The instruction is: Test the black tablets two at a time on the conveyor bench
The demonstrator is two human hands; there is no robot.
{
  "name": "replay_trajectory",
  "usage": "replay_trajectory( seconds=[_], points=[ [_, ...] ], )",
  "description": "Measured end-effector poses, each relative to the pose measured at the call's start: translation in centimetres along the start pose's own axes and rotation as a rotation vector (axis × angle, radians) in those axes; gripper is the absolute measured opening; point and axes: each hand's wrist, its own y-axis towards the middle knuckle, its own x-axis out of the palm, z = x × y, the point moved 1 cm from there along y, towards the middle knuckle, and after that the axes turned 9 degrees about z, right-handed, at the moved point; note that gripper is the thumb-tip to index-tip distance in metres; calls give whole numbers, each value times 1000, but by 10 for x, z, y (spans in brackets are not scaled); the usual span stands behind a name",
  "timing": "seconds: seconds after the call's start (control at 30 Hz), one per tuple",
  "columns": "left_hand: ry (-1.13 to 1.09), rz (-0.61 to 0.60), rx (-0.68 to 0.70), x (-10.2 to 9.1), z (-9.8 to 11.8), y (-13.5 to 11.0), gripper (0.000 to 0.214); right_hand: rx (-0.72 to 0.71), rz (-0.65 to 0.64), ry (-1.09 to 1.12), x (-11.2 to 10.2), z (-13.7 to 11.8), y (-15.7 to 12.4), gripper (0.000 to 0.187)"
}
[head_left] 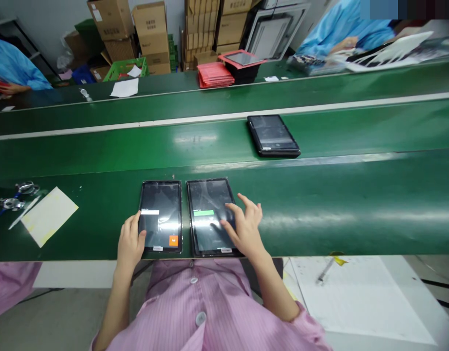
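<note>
Two black tablets lie side by side at the green bench's front edge. The left tablet point(160, 195) shows a white bar and an orange square at its lower right. My left hand point(131, 241) rests against that tablet's left edge, fingers extended and thumb apart, gripping nothing. A green bar is lit on the right tablet point(208, 195). Over its right side is my right hand point(246, 224), open with fingers spread; its index finger and thumb reach the screen, though contact cannot be made out. Part of the right tablet's edge is hidden by this hand.
Another black tablet, apparently stacked point(272, 134), lies on the green belt point(154, 146) ahead. A paper sheet point(51, 217), a white pen point(24, 213) and clear items lie left. Red sheets point(214, 75) stand across the belt. Two people in blue, a person point(17, 63) and another point(349, 27), are opposite.
</note>
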Motion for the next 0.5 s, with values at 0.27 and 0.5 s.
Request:
replay_trajectory(
  seconds=[0.27,0.5],
  points=[
    [-20,-45,9,-19,-9,48,65,51,103,52,-13,40,35,47],
    [-212,-356,257,22,16,174,48,103,27,394,60,65,115,48]
  ],
)
